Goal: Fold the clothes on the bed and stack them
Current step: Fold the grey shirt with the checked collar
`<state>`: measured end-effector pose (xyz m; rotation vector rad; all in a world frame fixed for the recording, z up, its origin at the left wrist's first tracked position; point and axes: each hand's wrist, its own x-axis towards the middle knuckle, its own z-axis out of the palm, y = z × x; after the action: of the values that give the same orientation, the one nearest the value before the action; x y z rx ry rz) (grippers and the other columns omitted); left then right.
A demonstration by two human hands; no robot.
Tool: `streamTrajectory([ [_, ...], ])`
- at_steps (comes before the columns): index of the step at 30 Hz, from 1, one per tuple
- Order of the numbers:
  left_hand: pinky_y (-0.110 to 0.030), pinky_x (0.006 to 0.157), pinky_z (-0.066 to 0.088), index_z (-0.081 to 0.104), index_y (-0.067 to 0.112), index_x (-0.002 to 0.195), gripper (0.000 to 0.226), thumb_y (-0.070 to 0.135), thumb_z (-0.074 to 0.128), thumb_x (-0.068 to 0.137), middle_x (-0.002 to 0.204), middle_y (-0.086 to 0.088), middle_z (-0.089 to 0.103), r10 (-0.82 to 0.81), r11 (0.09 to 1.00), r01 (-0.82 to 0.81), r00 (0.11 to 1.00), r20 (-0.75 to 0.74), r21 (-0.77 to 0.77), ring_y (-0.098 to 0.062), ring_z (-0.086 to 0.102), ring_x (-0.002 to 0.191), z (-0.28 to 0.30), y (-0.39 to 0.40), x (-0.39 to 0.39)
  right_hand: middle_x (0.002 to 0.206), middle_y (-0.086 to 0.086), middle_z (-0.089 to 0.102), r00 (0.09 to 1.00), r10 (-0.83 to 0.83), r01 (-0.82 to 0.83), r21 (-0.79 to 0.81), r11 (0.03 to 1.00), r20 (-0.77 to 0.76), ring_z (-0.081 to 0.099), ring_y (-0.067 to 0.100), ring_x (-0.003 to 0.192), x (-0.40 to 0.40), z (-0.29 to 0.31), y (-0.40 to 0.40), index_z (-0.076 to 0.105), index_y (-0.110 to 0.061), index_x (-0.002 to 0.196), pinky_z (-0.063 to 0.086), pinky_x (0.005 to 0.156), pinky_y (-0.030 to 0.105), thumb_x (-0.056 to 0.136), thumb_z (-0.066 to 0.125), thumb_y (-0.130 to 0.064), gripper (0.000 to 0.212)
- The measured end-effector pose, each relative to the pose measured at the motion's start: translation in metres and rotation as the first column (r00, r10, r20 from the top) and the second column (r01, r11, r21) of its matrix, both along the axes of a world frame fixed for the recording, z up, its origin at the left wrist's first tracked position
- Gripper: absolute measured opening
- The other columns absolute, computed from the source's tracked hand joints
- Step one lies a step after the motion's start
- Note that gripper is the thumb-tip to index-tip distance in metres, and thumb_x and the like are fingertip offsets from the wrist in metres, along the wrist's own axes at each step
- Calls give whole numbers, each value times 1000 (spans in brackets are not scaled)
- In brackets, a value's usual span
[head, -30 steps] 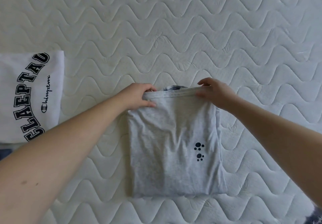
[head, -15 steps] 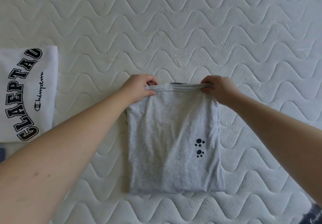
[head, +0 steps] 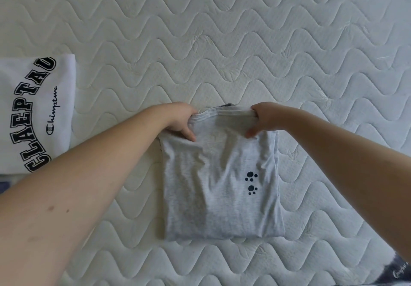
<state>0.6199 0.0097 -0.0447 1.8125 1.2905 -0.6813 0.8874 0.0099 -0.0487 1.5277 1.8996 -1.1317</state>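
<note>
Far hem of grey garment [head: 222,185] now lifted off the mattress [head: 222,40] and drawn toward near side, bunched into a thick band between the hands; was lying flatter a second ago. Left hand [head: 180,122] shifted nearer and inward, thumb now pressing down onto the fabric below the hem. Right hand [head: 263,118] rolled over the hem, fingers curled round it, thumb tip on the cloth. New creases fanning from both grips. Dark inner layer peeking at far edge again.

Grey tee [head: 220,187] w/ paw prints, folded rectangle mid-bed; folded white lettered tee [head: 33,112] far left.
</note>
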Motion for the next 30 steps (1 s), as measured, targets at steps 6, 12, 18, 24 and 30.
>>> streamTrajectory([
  [6, -34, 87, 51, 60, 15, 115, 54, 32, 86, 70, 111, -4, 67, 32, 999, -33, 999, -13, -36, -23, 63, 98, 14, -17, -6, 89, -5, 61, 995, -18, 27, 91, 996, -95, 51, 12, 75, 4, 25, -17, 57, -21, 100, 35, 62, 27, 72, 83, -25, 39],
  [12, -28, 54, 38, 59, 20, 76, 25, 37, 78, 76, 68, 5, 58, -10, 993, 17, 998, -54, 116, -16, 56, 65, 83, -11, -10, 81, -4, 58, 991, -34, 60, 206, 977, -127, 52, 15, 73, 11, 94, -17, 60, -18, 94, 35, 62, 28, 75, 82, -28, 31],
  [18, -24, 47, 30, 50, 24, 60, 28, 29, 73, 75, 58, 4, 51, 53, 888, -52, 999, 12, 456, -7, 46, 55, 192, 12, -11, 87, 3, 63, 985, -38, 112, 456, 883, -169, 57, 25, 87, 15, 193, 2, 65, -16, 102, 37, 71, 31, 79, 77, -28, 29],
  [24, -32, 56, 37, 49, 25, 69, 17, 27, 65, 74, 74, 0, 54, 41, 658, -147, 986, 159, 739, -33, 56, 74, 238, -1, -10, 78, 8, 63, 951, -25, 259, 748, 611, -308, 56, 31, 75, 19, 233, -8, 69, -18, 104, 39, 60, 34, 90, 59, -16, 17],
  [30, -42, 67, 49, 66, 7, 106, 29, 9, 63, 77, 103, -14, 63, -73, 475, -30, 995, 74, 879, -36, 61, 91, 161, -66, -1, 100, 12, 72, 962, 115, 161, 857, 489, -247, 63, 36, 91, 18, 165, -62, 72, -7, 104, 50, 80, 48, 81, 68, -1, 24],
])
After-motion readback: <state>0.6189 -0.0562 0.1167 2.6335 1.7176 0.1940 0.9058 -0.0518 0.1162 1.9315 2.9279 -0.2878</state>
